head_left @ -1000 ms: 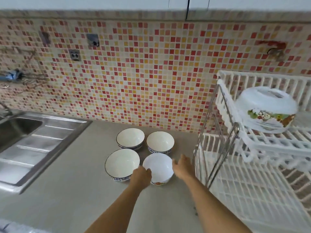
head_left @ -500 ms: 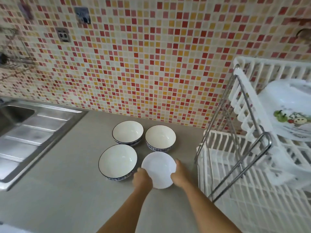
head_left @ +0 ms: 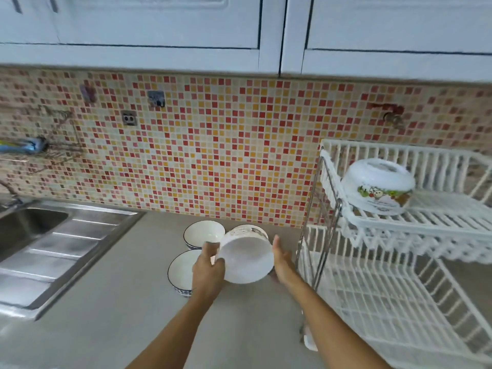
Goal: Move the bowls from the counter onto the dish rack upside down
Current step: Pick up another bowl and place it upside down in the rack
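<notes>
I hold a white bowl [head_left: 246, 258] above the counter, tilted with its opening toward me. My left hand [head_left: 208, 265] grips its left rim and my right hand [head_left: 282, 262] presses its right side. Two blue-rimmed white bowls stand upright on the counter: one at the back [head_left: 203, 233], one nearer [head_left: 182, 270], partly behind my left hand. A third is hidden behind the held bowl. On the top shelf of the white dish rack [head_left: 426, 227] a white bowl with a cartoon print [head_left: 378, 186] rests upside down.
The rack's lower tier [head_left: 386, 296] stands on the right of the grey counter [head_left: 106, 315]. A steel sink with drainboard [head_left: 48, 246] is on the left. A mosaic tile wall lies behind, with white cabinets overhead.
Both hands have lifted the white bowl off the counter and tilted it toward me. The view has swung upward, so the cabinets now show.
</notes>
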A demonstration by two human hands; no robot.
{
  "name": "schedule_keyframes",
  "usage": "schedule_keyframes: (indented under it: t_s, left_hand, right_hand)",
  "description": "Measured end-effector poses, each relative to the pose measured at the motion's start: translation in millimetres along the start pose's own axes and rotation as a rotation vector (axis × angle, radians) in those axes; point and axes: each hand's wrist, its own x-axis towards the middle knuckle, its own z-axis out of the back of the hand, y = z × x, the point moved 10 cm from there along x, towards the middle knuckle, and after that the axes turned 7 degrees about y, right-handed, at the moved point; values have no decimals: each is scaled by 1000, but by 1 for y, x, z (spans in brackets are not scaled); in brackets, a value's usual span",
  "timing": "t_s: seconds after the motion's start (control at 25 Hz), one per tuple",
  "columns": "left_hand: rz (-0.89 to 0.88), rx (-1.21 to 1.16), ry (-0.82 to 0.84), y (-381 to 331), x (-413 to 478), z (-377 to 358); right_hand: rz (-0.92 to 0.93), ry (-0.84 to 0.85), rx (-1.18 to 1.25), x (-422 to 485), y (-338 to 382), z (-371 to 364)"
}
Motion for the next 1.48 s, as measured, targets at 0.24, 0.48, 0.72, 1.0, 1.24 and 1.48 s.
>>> schedule_keyframes:
  t_s: [0.24, 0.48, 0.72, 1.0, 1.24, 1.48]
  left_hand:
    - [-307, -513, 29, -119, -41, 31]
    - [-596, -416, 99, -300, -70, -80]
    - [-615, -292, 113, -349, -65, -162]
    - [-460, -155, 255, -315, -61, -202]
    - [-344, 17, 162, -301, -66, -196]
    - [-302, 117, 141, -293, -54, -198]
  right_hand:
    - [391, 73, 116, -96, 113, 13]
    - [833, 35, -4, -173, 204, 194]
    - [935, -177, -231, -168, 203, 310]
    - [739, -191, -600, -151, 180, 324]
    - [609, -118, -877, -135, 164, 290]
    - [637, -123, -929, -124, 169, 282]
